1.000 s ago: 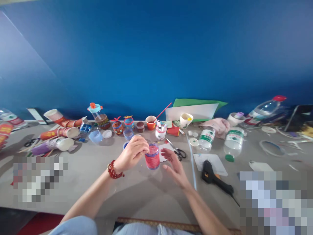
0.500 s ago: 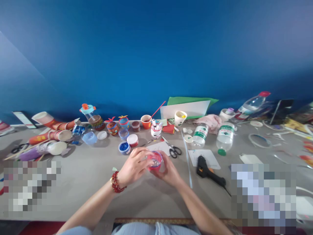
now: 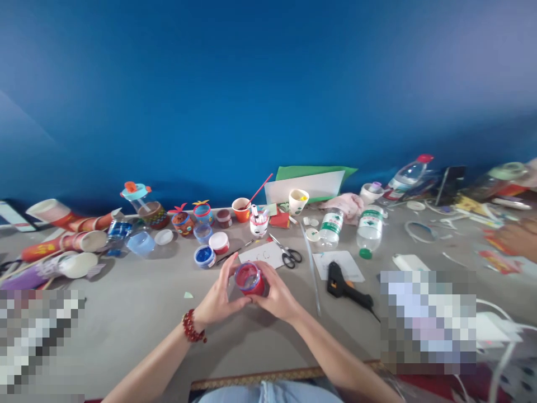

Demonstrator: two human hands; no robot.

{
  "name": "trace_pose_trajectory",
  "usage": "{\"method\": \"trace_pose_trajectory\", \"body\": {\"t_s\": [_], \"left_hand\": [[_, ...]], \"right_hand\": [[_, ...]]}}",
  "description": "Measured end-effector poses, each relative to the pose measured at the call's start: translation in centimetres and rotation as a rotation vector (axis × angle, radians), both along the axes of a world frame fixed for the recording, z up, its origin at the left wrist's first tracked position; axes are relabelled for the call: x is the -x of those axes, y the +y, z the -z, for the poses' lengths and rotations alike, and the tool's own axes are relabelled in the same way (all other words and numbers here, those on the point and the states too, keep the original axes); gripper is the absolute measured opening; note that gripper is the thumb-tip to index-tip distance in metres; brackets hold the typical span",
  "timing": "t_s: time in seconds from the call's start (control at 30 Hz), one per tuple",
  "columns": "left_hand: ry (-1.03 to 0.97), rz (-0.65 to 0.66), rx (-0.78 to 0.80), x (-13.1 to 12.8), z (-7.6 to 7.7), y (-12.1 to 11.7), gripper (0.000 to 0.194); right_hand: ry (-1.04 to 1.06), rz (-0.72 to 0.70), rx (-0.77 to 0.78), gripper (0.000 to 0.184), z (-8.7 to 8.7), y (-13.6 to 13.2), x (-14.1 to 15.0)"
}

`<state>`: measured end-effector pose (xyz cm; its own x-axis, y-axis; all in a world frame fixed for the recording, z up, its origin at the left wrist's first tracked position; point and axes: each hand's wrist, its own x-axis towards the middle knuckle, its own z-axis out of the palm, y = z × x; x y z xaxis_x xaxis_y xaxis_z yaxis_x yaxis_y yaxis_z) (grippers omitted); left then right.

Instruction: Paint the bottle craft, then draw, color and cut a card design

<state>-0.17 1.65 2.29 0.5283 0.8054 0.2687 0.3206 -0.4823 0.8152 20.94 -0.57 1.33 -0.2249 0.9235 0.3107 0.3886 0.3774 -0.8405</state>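
Observation:
Between my hands is a small red cup (image 3: pixel 254 287) with a clear rim, its mouth tilted up toward me. My left hand (image 3: pixel 218 299), a red bead bracelet at its wrist, curves round the cup's left side, thumb at the lower front. On the opposite side my right hand (image 3: pixel 277 292) grips it with fingers wrapped behind. Just beyond lie a white sheet with small drawn marks (image 3: pixel 255 256) and black-handled scissors (image 3: pixel 290 256). An open pot of blue paint (image 3: pixel 205 256) stands to the left, near a white-lidded pot (image 3: pixel 218 242).
A black glue gun (image 3: pixel 346 286) lies on paper at right, near two plastic bottles (image 3: pixel 331 228). Decorated cups (image 3: pixel 183 223) and a paper cup with a red stick (image 3: pixel 241 210) line the blue wall. Paper-cup tubes (image 3: pixel 62 246) lie left. Another person's hand (image 3: pixel 518 235) shows far right.
My left hand has moved from over the cup's mouth to its side, with the fingers out of the cup. The view has shifted right, and another person's hand now shows at the right edge.

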Motion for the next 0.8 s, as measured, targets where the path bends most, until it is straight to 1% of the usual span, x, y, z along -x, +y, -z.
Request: {"method": "trace_pose_trajectory", "body": {"t_s": [0.07,0.17,0.27,0.33,0.4,0.47,0.53,0.57,0.63,0.73,0.8], "left_hand": [[-0.004,-0.003,0.003,-0.1,0.4,0.0,0.092],[-0.018,0.005,-0.007,-0.6,0.6,0.0,0.088],[-0.007,-0.002,-0.038,-1.2,0.6,-0.1,0.086],[-0.001,-0.029,-0.043,-1.4,0.6,-0.2,0.087],[0.007,-0.058,-0.046,-1.5,0.7,-0.3,0.086],[0.028,-0.089,-0.068,-1.4,0.7,-0.3,0.084],[0.052,-0.142,-0.106,-1.0,0.6,-0.1,0.082],[0.059,-0.18,-0.126,-0.7,0.6,0.1,0.08],[0.054,-0.256,-0.161,-0.2,0.3,0.5,0.076],[0.026,-0.332,-0.194,0.3,-0.1,1.0,0.073],[0.03,-0.362,-0.212,0.2,-0.2,1.2,0.074]], "right_hand": [[-0.016,-0.02,0.004,0.074,0.2,0.0,-0.3],[-0.028,-0.066,0.005,0.078,0.3,0.0,-0.7],[-0.038,-0.053,0.023,0.081,0.3,-0.1,-0.7],[-0.048,-0.051,0.039,0.083,0.2,-0.1,-0.7],[-0.076,-0.081,0.051,0.087,0.1,-0.1,-0.8],[-0.131,-0.105,0.061,0.092,-0.1,0.0,-1.4],[-0.207,-0.085,0.066,0.093,-0.3,0.3,-2.3],[-0.248,-0.056,0.059,0.09,-0.5,0.5,-2.8],[-0.34,-0.004,0.023,0.079,-0.9,1.0,-3.8],[-0.507,-0.011,-0.013,0.057,-1.4,1.5,-4.8],[-0.627,-0.022,0.009,0.048,-1.5,1.7,-5.1]]}}
